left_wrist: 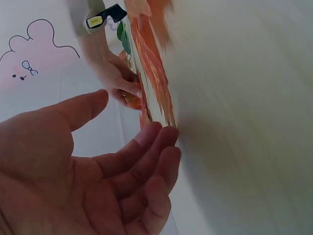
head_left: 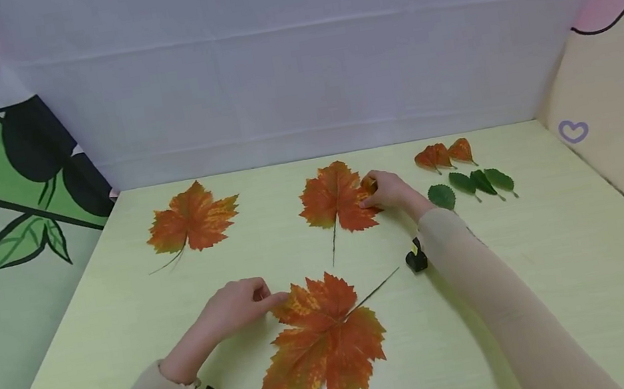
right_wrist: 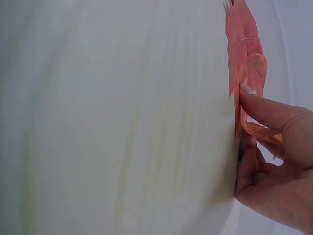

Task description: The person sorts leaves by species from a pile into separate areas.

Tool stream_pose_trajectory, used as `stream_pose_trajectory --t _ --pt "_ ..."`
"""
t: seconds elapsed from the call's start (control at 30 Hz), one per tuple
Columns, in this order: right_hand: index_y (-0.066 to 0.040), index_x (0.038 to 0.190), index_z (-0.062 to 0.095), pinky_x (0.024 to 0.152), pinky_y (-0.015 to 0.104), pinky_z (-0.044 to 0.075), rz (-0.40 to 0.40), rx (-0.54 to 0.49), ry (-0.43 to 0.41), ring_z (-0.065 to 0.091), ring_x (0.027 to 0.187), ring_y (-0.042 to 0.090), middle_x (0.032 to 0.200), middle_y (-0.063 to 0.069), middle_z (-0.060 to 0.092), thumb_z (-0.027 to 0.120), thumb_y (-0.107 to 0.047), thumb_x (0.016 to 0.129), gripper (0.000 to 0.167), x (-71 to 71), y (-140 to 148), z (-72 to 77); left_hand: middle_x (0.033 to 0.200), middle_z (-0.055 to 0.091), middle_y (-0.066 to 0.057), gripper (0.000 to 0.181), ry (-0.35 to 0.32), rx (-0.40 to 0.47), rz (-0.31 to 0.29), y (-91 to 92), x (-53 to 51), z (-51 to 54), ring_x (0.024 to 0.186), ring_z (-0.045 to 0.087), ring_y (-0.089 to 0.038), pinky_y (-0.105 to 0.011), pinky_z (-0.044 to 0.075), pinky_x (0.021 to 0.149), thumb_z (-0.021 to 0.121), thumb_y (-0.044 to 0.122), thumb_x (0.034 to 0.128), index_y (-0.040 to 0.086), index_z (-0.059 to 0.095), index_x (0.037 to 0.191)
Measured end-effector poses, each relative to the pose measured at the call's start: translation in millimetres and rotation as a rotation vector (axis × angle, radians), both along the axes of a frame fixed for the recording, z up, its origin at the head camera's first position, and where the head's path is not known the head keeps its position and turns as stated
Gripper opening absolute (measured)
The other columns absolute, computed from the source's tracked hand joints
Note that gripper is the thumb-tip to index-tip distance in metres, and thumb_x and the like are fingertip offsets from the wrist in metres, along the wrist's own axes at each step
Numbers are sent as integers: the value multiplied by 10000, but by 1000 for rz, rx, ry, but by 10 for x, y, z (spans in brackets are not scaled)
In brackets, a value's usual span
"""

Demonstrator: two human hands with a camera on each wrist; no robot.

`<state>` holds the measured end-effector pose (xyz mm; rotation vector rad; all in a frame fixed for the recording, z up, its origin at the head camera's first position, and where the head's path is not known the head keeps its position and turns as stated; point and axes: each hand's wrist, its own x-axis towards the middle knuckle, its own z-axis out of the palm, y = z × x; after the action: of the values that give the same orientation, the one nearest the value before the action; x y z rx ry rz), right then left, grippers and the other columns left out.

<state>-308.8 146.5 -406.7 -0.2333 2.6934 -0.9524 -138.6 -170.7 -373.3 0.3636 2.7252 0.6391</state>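
My right hand [head_left: 389, 190] pinches the right edge of an orange-red artificial maple leaf [head_left: 332, 197] at the back middle of the table. In the right wrist view, the thumb lies on that leaf [right_wrist: 242, 44] and its edge bends up between thumb and fingers. A larger maple leaf [head_left: 329, 350] lies nearer, its stem pointing up and right. Beside its upper left edge is my left hand [head_left: 237, 310], whose thumb [left_wrist: 80, 110] and loosely bent fingers stand apart with nothing between them in the left wrist view; whether the fingertips touch the leaf is unclear.
A third maple leaf [head_left: 194, 219] lies at the back left. At the back right are small orange leaves [head_left: 433, 156] with several small green leaves [head_left: 441, 196] in front of them. A pale wall [head_left: 296, 89] rises behind the light wooden table [head_left: 574, 290].
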Motion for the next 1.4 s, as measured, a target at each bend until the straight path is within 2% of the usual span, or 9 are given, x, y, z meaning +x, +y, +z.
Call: stream_pose_trajectory --t 0.23,0.37,0.5,0.7,0.9,1.0,1.17,1.3,1.4 --pt "-20 1264 438 997 442 339 6 -4 3 434 1158 326 1267 186 466 688 -238 809 562 13 -24 -6 566 498 63 358 -80 -26 -56 51 256 54 514 420 -96 -262 319 486 617 529 778 190 567 673" --pt "-22 1270 432 1001 447 332 2 -10 -5 427 1173 331 1278 189 459 685 -238 812 567 25 -25 9 560 476 62 411 -127 -20 -96 57 358 71 513 415 -91 -263 314 478 658 566 717 179 533 657" --pt "-30 1271 430 1001 449 331 -6 -16 -15 425 1173 328 1279 184 456 686 -234 812 563 35 -26 31 604 479 56 457 -129 -37 -127 61 437 71 546 428 -100 -271 326 484 695 587 659 169 513 674" --pt "-24 1273 422 999 450 333 -4 -13 -17 425 1165 331 1277 189 454 678 -233 819 561 29 -25 30 610 497 61 411 -117 13 -156 88 474 42 550 432 -96 -270 342 496 727 536 657 179 523 662" --pt "-28 1279 419 989 447 344 -4 -2 -17 427 1179 330 1282 182 457 686 -239 812 578 22 -20 4 672 533 55 221 -158 134 -154 112 458 59 598 470 -120 -266 380 550 740 295 735 155 570 726" --pt "-29 1278 422 987 447 346 -5 -2 -15 425 1186 331 1284 179 458 686 -238 812 576 21 -22 -2 653 539 66 211 -170 149 -152 120 467 53 576 464 -106 -249 377 532 707 319 769 158 580 719" --pt "-26 1289 411 993 449 340 -5 -2 -19 417 1194 337 1293 184 450 682 -234 816 584 30 -23 11 588 522 82 337 -170 86 -132 132 525 22 522 440 -82 -246 344 488 684 492 734 185 561 670" --pt "-21 1300 401 996 452 337 2 0 -16 412 1198 342 1300 191 442 678 -234 819 595 31 -22 29 575 491 87 420 -135 -3 -136 164 593 -1 518 433 -88 -258 329 490 691 583 668 199 522 658" --pt "-19 1295 404 994 457 337 0 0 -12 414 1194 345 1295 193 444 678 -230 818 589 35 -17 43 576 480 90 449 -110 -23 -140 200 621 -9 516 424 -88 -260 324 490 699 604 639 199 506 655"
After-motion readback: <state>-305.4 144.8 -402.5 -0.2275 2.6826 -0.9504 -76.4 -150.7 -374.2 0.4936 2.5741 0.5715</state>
